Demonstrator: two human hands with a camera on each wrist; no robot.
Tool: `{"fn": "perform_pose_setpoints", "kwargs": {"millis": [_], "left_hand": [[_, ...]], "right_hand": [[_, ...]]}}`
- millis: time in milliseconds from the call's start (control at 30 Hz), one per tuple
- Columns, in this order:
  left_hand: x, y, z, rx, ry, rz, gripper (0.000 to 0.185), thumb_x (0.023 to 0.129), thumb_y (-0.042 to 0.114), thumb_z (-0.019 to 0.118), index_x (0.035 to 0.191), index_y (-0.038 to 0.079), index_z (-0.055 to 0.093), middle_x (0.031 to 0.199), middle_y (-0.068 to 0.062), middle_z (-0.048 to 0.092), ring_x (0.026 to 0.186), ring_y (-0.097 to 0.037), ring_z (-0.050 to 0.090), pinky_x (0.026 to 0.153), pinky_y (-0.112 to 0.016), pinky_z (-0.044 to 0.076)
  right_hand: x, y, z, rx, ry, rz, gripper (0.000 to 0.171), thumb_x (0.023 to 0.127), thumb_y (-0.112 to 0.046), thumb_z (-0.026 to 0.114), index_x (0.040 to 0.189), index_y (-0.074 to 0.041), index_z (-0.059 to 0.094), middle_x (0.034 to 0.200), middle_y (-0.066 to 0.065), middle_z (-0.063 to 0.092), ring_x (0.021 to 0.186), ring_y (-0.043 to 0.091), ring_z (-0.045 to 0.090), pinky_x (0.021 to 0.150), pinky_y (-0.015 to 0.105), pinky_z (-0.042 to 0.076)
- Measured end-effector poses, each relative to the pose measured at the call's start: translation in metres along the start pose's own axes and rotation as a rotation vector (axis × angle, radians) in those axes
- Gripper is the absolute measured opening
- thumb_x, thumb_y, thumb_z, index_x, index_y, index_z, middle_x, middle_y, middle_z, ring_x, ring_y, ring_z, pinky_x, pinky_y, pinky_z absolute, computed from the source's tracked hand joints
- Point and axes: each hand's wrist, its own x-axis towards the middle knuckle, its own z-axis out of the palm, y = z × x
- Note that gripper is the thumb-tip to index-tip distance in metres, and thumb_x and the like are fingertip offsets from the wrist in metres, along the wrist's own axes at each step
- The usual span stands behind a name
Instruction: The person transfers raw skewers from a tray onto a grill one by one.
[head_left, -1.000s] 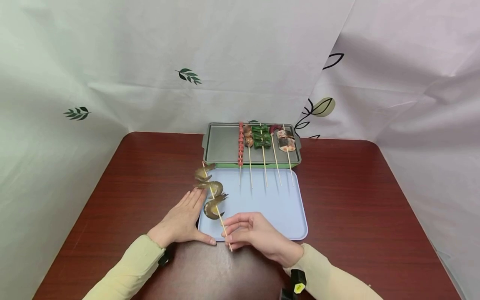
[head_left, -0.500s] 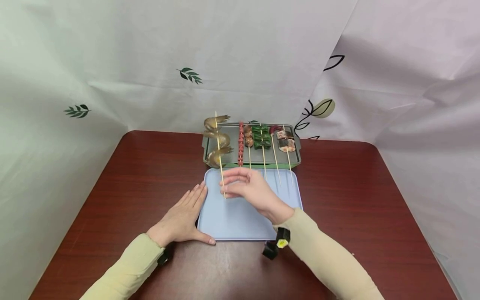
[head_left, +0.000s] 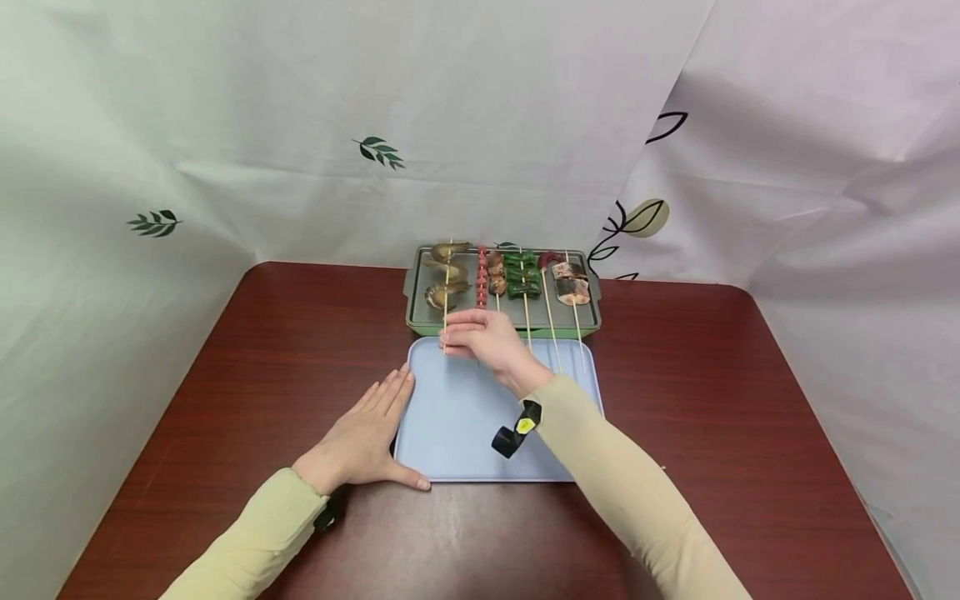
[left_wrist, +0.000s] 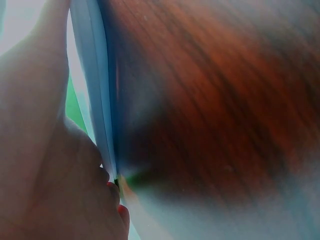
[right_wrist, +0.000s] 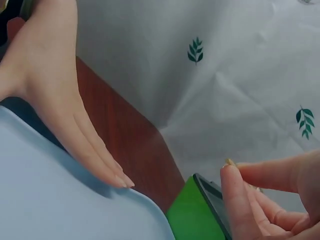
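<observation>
In the head view my right hand pinches the lower stick of a shrimp skewer between thumb and fingers. Its several shrimp are over the left part of a grey griddle pan; whether they touch the surface I cannot tell. The right wrist view shows the stick's end poking out between the fingertips. My left hand lies with straight fingers along the left edge of a pale blue tray, thumb at its near corner. In the left wrist view that hand is against the tray's rim.
Right of the shrimp, the pan bears a skewer of small red pieces, a brown meat skewer, a green pepper skewer, a dark red skewer and a fish skewer. White cloth hangs behind the dark red table.
My right hand has carried the shrimp skewer forward from above the tray's near left part to the pan's left side, lowering it there. The left hand has stayed at the tray's edge.
</observation>
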Motion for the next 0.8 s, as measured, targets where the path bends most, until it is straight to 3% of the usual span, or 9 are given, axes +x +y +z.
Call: {"fn": "perform_pose_setpoints", "kwargs": {"millis": [267,567,800], "left_hand": [[0.0,0.001,0.0,-0.001,0.007,0.006,0.148,0.062,0.093,0.063,0.157,-0.011,0.02,0.165,-0.026,0.014,0.152,-0.039,0.016,0.12,-0.051,0.021],[0.001,0.001,0.0,-0.007,-0.001,-0.004,0.148,0.061,0.093,0.064,0.157,-0.011,0.019,0.165,-0.025,0.014,0.152,-0.039,0.016,0.12,-0.051,0.021],[-0.001,0.001,0.001,-0.013,0.003,-0.009,0.148,0.061,0.093,0.065,0.157,-0.011,0.019,0.165,-0.025,0.014,0.152,-0.038,0.015,0.12,-0.051,0.02]], "right_hand": [[0.006,0.0,0.002,-0.023,0.032,0.034,0.034,0.094,0.008,0.065,0.128,0.012,0.061,0.118,0.032,0.066,0.094,0.025,0.074,0.08,0.03,0.059],[-0.001,-0.001,0.005,-0.034,0.046,0.048,0.049,0.095,0.009,0.064,0.142,0.007,0.053,0.129,0.031,0.061,0.102,0.029,0.071,0.083,0.03,0.059],[-0.019,-0.002,0.007,-0.226,0.031,-0.01,0.058,0.096,-0.005,0.069,0.149,0.003,0.047,0.138,0.018,0.06,0.124,0.028,0.06,0.102,0.037,0.05]]}}
